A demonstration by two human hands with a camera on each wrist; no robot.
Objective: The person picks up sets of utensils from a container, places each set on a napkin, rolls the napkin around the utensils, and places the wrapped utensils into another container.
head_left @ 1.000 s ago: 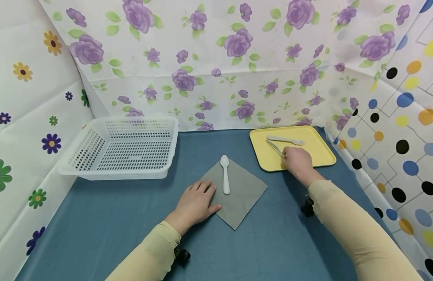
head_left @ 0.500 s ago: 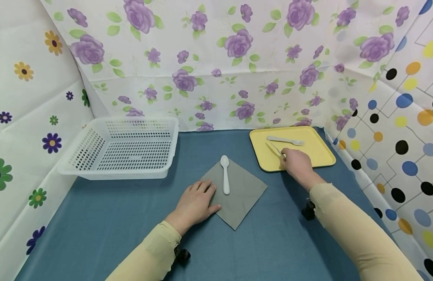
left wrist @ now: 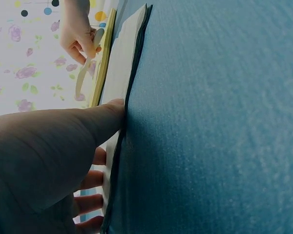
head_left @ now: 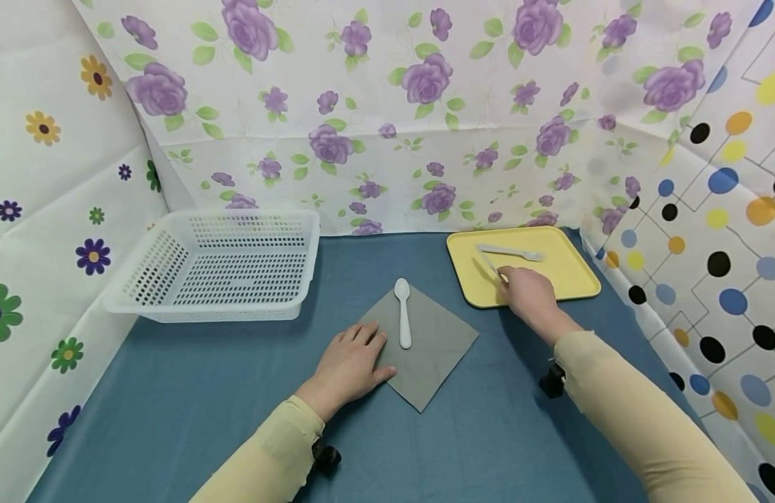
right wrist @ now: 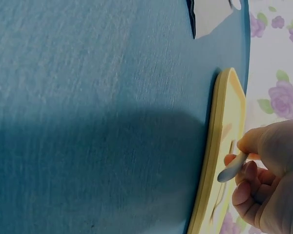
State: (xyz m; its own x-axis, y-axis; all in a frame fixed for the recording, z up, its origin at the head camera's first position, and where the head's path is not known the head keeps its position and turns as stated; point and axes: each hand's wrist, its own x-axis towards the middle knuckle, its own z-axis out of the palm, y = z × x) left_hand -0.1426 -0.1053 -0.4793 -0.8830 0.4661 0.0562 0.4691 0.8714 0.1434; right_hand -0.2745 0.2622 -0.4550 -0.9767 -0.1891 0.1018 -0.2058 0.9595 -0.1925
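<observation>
Over the yellow tray (head_left: pixel 576 272), my right hand (head_left: pixel 528 293) pinches a white plastic knife (head_left: pixel 490 265) between thumb and fingers. In the right wrist view the rounded handle end (right wrist: pixel 230 170) of the knife sticks out of the fingers, and in the left wrist view its blade (left wrist: pixel 81 78) slants clear of the tray. A white fork (head_left: pixel 511 252) lies on the tray behind the knife. My left hand (head_left: pixel 349 363) rests with spread fingers on the left edge of a grey folded napkin (head_left: pixel 434 342). On that napkin lies a white spoon (head_left: pixel 404 314), bowl pointing away.
A white perforated basket (head_left: pixel 280 311) stands at the back left of the blue-covered table (head_left: pixel 236 419). Patterned cloth walls (head_left: pixel 387 181) close off the back and both sides. The tray sits near the right wall.
The knife has come up off the tray in my right hand, its shadow now apart from it. That hand has shifted slightly left. My left hand, napkin and spoon stay put.
</observation>
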